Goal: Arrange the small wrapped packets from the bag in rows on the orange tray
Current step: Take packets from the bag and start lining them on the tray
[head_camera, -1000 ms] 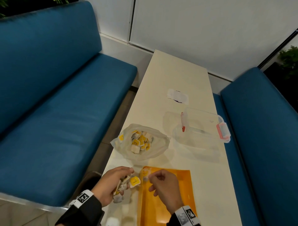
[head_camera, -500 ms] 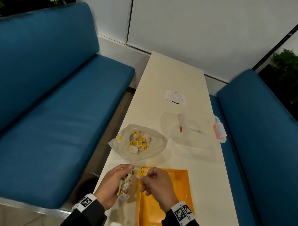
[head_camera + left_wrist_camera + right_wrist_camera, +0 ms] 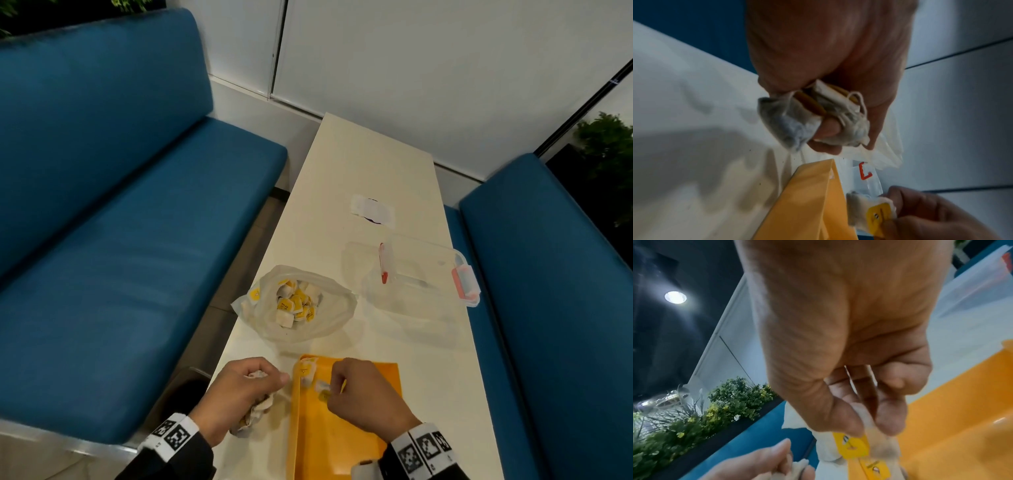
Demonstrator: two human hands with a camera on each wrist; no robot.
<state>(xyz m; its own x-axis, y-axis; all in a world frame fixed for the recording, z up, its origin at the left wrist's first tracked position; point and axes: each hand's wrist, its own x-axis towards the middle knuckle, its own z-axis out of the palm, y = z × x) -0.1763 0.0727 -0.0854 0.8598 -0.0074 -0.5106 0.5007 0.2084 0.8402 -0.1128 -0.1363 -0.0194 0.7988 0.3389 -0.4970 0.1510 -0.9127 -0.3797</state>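
Observation:
An orange tray (image 3: 346, 442) lies at the table's near edge. One packet with a yellow label (image 3: 306, 370) sits in its far left corner. My right hand (image 3: 334, 389) pinches another white packet with a yellow label (image 3: 322, 390) (image 3: 873, 214) (image 3: 854, 447) just above the tray, beside the first. My left hand (image 3: 270, 387) stays left of the tray, fingers curled round a bunch of several packets (image 3: 255, 409) (image 3: 818, 116). The clear plastic bag (image 3: 294, 303) with several more packets lies open beyond the tray.
A clear plastic box with pink clips (image 3: 414, 274) stands at the right of the white table (image 3: 370, 164), a white paper piece (image 3: 372, 209) beyond it. Blue benches (image 3: 120, 240) run along both sides.
My right hand took a packet from the left hand's bunch and carried it down over the tray's far left corner. The left hand stayed beside the tray.

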